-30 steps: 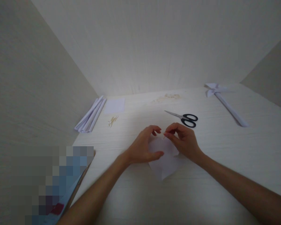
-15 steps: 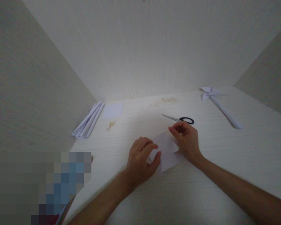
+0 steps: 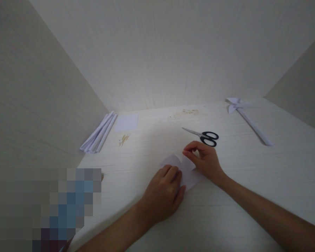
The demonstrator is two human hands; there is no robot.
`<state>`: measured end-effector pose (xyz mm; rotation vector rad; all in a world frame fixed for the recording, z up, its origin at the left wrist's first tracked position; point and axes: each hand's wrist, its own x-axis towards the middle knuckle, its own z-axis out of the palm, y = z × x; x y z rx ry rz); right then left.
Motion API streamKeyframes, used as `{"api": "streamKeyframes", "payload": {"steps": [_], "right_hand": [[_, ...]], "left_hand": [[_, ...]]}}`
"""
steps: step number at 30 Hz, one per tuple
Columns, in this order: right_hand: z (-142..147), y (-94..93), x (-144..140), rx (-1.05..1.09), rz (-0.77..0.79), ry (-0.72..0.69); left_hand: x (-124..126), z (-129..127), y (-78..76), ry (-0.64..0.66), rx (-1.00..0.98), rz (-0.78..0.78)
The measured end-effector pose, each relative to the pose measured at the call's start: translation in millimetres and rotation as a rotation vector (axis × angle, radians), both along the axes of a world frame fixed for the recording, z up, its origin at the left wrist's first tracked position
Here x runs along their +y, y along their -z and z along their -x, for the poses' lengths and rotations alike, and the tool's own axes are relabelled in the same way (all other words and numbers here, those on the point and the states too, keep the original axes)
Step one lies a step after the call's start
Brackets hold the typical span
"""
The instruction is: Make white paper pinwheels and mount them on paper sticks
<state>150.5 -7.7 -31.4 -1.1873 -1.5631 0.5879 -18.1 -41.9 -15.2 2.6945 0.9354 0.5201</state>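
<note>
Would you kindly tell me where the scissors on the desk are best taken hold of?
Grip the scissors by the black handle loops, coming from the right: the loops lie nearest the right hand, and the closed blades point away to the left, flat on the desk.

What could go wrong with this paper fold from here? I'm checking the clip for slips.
The left hand presses only the near part of the white paper sheet, while the right hand pinches its far edge; the curled flap might spring back or crease crooked. The scissors lie just beyond the right hand, so a stray knuckle could perhaps nudge them.
</note>
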Motion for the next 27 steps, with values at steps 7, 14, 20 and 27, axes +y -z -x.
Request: {"api": "streamKeyframes", "payload": {"steps": [7, 14, 20, 27], "right_hand": [[0.5, -2.7, -4.2, -0.133, -0.071, -0.106], [1.9, -4.5, -6.1, -0.242, -0.147, -0.128], [3.2, -4.0, -8.1, -0.338, -0.148, -0.067], [2.9, -0.7, -7.6, -0.382, -0.204, -0.145]], "left_hand": [[6.5, 4.7, 10.8, -0.136, -0.300, 0.048], [14.6, -0.7, 14.2, -0.226, -0.331, 0.107], [21.3, -3.8, 17.1, -0.245, -0.354, 0.091], [23.9, -8.0, 16.9, -0.253, -0.362, 0.171]]}}
